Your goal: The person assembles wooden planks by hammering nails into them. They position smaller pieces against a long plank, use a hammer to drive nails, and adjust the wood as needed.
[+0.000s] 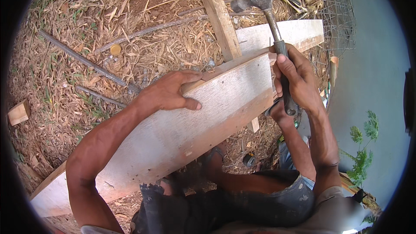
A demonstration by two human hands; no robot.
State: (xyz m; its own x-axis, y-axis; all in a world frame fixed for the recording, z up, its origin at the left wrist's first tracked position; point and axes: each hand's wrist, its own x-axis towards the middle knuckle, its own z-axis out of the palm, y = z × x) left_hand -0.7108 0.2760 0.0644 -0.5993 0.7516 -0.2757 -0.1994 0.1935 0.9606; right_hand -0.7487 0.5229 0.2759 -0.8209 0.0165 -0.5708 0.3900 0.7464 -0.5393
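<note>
A claw hammer (277,28) is in my right hand (299,76), closed round its dark grip. Its metal head points up and away, clear of the wood. My left hand (173,91) clasps the upper edge of a long whitish board (173,132), thumb on its face and fingers over the far side. This board stands on edge and slants from lower left to upper right. A wooden post (219,17) meets it from behind near its right end, beside a second whitish board (294,32). One thin nail-like spike shows beside my right fingers; its base is hidden.
Dry leaves and straw cover the ground. Metal rods (82,63), a small wood block (19,112) and a yellowish cap (115,50) lie left. Wire mesh (340,13) stands upper right by a grey-green wall (377,78). A tape measure (248,160) lies near my feet.
</note>
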